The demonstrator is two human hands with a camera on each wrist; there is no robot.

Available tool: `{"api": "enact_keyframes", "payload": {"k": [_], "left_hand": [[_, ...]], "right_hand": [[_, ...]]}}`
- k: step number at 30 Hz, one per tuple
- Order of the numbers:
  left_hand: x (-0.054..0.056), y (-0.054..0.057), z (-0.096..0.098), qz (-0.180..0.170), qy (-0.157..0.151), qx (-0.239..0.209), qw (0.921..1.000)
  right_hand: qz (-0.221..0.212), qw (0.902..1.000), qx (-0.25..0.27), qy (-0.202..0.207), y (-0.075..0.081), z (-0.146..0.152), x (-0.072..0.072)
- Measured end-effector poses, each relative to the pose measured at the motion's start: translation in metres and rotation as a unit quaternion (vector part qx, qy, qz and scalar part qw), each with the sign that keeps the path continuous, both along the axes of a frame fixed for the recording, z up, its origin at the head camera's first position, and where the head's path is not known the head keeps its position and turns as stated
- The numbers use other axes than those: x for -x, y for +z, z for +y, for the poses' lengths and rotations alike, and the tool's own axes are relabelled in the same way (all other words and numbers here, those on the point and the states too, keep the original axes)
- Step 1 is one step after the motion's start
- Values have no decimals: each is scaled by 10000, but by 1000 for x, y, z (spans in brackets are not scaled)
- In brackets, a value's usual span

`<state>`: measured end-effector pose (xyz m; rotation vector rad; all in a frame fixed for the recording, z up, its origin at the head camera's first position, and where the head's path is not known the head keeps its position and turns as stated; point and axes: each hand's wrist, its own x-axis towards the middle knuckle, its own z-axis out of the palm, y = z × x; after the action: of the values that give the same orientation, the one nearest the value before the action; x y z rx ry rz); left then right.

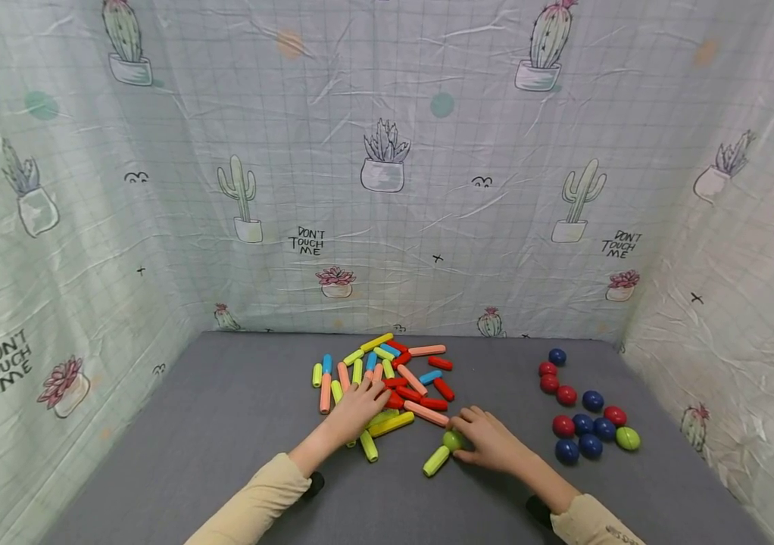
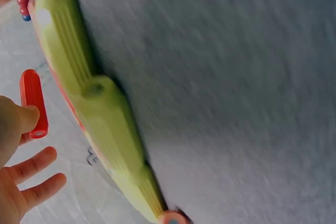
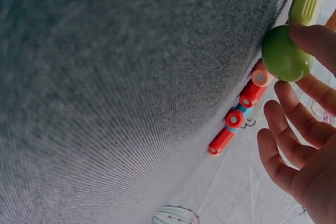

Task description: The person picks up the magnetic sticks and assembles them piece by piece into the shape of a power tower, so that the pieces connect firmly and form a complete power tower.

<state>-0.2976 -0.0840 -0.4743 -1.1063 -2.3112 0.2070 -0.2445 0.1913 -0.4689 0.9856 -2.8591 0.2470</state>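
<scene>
My left hand (image 1: 358, 410) is over the near part of a pile of coloured sticks. In the left wrist view its thumb and a finger pinch a short red stick (image 2: 33, 103), while other fingers stay spread. My right hand (image 1: 492, 441) holds a green ball (image 1: 453, 440) between thumb and index finger; the remaining fingers are loosely bent in the right wrist view. The ball is against the end of a light green stick (image 1: 436, 461) on the table. Between the hands lies a salmon stick (image 1: 426, 412). A yellow stick (image 1: 391, 425) lies just right of the left hand.
On the right side of the grey table (image 1: 237, 454) are several dark blue balls (image 1: 567, 452), red balls (image 1: 563, 426) and another green ball (image 1: 628, 438). A cactus-print curtain (image 1: 387, 219) surrounds the table at the back and sides.
</scene>
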Motion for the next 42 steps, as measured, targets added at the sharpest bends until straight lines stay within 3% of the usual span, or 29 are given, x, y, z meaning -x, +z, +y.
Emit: {"api": "enact_keyframes", "payload": {"k": [6,13,20,34,42], "left_hand": [[-14,6,12,-365,-175,-29,9992],[-23,7,28,-353,-439,-105,9984],[-32,6,45,-671,-359,185,9969],[-35,1,59,-782,-512,115,9956],[-40,4,59,-941,-483,547,9929]], "right_hand": [[55,10000,9,-32,1,-1,-1],[72,9999,84,-55,0,-1,-1],[212,9997,154,-27,-2,-2,-1],[328,9992,176,134,-2,-1,1],[259,9990,188,316,-1,2,6]]}}
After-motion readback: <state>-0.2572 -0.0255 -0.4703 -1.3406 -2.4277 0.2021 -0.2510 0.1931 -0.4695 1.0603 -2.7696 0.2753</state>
